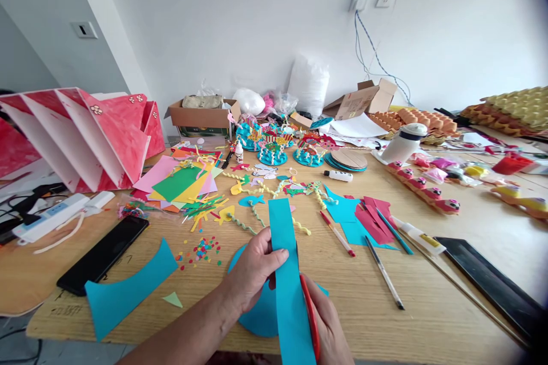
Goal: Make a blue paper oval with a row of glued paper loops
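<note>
A long strip of blue paper (pixel 286 291) stands lengthwise in front of me. My left hand (pixel 259 265) pinches its left edge, the thumb lying across the front. My right hand (pixel 327 325) grips red-handled scissors (pixel 309 313) along the strip's right edge; most of the blades are hidden behind the paper. Beneath both hands lies a blue round piece (pixel 259 313), partly covered. A curved blue paper offcut (pixel 132 291) is on the table to the left, with a small pale green triangle (pixel 173 299) beside it.
A black phone (pixel 103 254) and colored paper sheets (pixel 184 179) lie left. Confetti dots (pixel 205 250) are near my left arm. Pens (pixel 383 271), red paper pieces (pixel 374 219) and a black tray-like object (pixel 492 279) lie right. Finished-looking paper crafts (pixel 272 151) stand farther back.
</note>
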The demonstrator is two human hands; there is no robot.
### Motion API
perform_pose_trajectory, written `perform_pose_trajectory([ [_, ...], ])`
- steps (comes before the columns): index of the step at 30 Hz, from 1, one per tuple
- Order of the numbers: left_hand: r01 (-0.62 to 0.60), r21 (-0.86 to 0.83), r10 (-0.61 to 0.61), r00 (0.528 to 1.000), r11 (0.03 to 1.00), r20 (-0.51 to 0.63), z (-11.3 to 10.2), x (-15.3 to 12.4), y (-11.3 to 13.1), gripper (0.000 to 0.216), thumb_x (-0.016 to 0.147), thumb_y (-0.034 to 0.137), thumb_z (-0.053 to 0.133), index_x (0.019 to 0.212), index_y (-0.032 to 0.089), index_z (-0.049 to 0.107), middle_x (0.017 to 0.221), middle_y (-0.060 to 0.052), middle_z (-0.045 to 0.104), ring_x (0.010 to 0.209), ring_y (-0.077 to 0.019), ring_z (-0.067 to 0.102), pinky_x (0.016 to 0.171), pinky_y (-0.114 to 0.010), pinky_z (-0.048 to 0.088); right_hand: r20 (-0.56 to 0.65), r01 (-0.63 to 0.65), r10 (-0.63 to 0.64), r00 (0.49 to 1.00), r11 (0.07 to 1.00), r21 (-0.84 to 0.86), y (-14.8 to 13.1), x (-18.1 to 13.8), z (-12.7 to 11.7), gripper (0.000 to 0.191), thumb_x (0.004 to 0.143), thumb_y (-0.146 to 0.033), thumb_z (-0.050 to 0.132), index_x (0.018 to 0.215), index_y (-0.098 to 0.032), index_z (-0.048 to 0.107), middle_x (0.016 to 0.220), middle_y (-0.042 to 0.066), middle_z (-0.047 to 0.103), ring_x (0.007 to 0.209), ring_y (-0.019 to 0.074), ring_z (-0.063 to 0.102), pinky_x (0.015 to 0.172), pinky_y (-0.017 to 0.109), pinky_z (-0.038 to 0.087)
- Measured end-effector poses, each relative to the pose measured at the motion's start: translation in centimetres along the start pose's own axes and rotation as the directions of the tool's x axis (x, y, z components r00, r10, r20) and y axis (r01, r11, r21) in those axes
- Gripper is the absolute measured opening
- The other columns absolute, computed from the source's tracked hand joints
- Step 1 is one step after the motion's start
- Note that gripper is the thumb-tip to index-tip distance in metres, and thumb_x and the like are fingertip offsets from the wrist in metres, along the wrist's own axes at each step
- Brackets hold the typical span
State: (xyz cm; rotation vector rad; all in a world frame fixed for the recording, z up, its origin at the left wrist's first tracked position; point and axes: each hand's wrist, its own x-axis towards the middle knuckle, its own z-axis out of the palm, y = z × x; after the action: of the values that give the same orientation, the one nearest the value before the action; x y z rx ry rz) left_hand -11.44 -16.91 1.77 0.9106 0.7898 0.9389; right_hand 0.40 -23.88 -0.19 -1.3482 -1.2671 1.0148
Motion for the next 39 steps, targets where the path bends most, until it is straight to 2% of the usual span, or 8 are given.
perform_pose_trajectory([
  [5,-0.004,-0.002,0.004,1.000,1.000,0.006,-0.1,0.0,-0.1,0.026,0.070,0.031,0.062,0.088,0.017,0.049,0.065,0.004,0.049,0.048,-0.0064,0.042,0.049,-0.020,0.035,0.001,-0.033,0.033,0.999,0.997,0.074,-0.9,0.8,0.1,0.046,0.078,-0.061,0.045,0.073,-0.021,0.067,0.063,0.002,0.063,0.061,0.0192,0.056,0.060,0.027,0.048],
  [9,0.003,-0.007,-0.003,1.000,1.000,-0.003,-0.1,0.0,-0.3,0.023,0.071,0.030,0.062,0.084,0.018,0.048,0.062,0.005,0.047,0.048,-0.0062,0.041,0.048,-0.019,0.034,0.030,-0.052,0.049,0.998,0.992,0.119,-0.3,0.8,0.1,0.041,0.076,-0.057,0.051,0.078,-0.020,0.068,0.066,0.002,0.064,0.062,0.0178,0.055,0.062,0.026,0.047],
  [14,-0.006,-0.038,0.007,0.999,0.999,0.032,-0.3,0.1,-0.1,0.028,0.074,0.033,0.061,0.095,0.019,0.050,0.059,0.006,0.046,0.043,-0.0052,0.038,0.043,-0.017,0.031,0.065,-0.078,0.069,0.995,0.986,0.150,0.6,0.9,0.0,0.040,0.076,-0.054,0.053,0.083,-0.018,0.068,0.072,0.003,0.066,0.066,0.0191,0.057,0.064,0.027,0.047],
  [18,0.014,-0.056,-0.016,1.000,0.998,-0.023,-0.4,0.3,0.2,0.029,0.071,0.040,0.063,0.085,0.018,0.051,0.054,0.007,0.042,0.039,-0.0050,0.036,0.037,-0.017,0.026,0.100,-0.052,0.038,0.994,0.989,0.136,0.9,0.9,0.1,0.038,0.077,-0.054,0.053,0.080,-0.019,0.069,0.075,0.003,0.067,0.068,0.0193,0.058,0.066,0.028,0.048],
  [22,0.015,-0.019,-0.016,0.998,1.000,-0.068,-0.3,0.4,0.1,0.031,0.068,0.041,0.066,0.079,0.017,0.050,0.051,0.007,0.042,0.039,-0.0048,0.037,0.036,-0.016,0.026,0.040,-0.054,0.050,0.998,0.992,0.113,0.2,0.8,0.2,0.042,0.076,-0.057,0.052,0.079,-0.019,0.069,0.074,0.004,0.068,0.067,0.0198,0.059,0.066,0.028,0.049],
  [26,0.013,0.007,-0.012,0.998,1.000,-0.061,-0.2,0.3,0.0,0.032,0.067,0.041,0.067,0.078,0.017,0.049,0.053,0.007,0.044,0.041,-0.0049,0.038,0.036,-0.016,0.027,-0.017,-0.024,0.026,1.000,0.996,0.090,-1.1,0.7,0.4,0.048,0.075,-0.064,0.046,0.077,-0.021,0.069,0.072,0.003,0.067,0.064,0.0202,0.058,0.063,0.028,0.049],
  [34,-0.013,0.087,0.017,0.999,0.996,-0.040,-0.1,0.5,0.0,0.034,0.068,0.043,0.066,0.082,0.017,0.051,0.053,0.007,0.042,0.040,-0.0039,0.035,0.035,-0.015,0.025,-0.027,-0.040,0.042,0.999,0.997,0.072,-1.0,0.6,0.2,0.052,0.074,-0.067,0.043,0.075,-0.021,0.067,0.067,0.002,0.066,0.061,0.0196,0.057,0.059,0.027,0.050],
  [39,-0.040,0.142,0.047,0.998,0.989,-0.043,0.0,0.4,-0.1,0.037,0.068,0.047,0.065,0.082,0.016,0.051,0.053,0.007,0.043,0.039,-0.0046,0.036,0.035,-0.015,0.027,-0.004,-0.071,0.072,0.997,0.992,0.103,-1.1,0.7,0.1,0.053,0.076,-0.067,0.042,0.078,-0.021,0.068,0.070,0.003,0.066,0.065,0.0206,0.059,0.061,0.027,0.050],
])
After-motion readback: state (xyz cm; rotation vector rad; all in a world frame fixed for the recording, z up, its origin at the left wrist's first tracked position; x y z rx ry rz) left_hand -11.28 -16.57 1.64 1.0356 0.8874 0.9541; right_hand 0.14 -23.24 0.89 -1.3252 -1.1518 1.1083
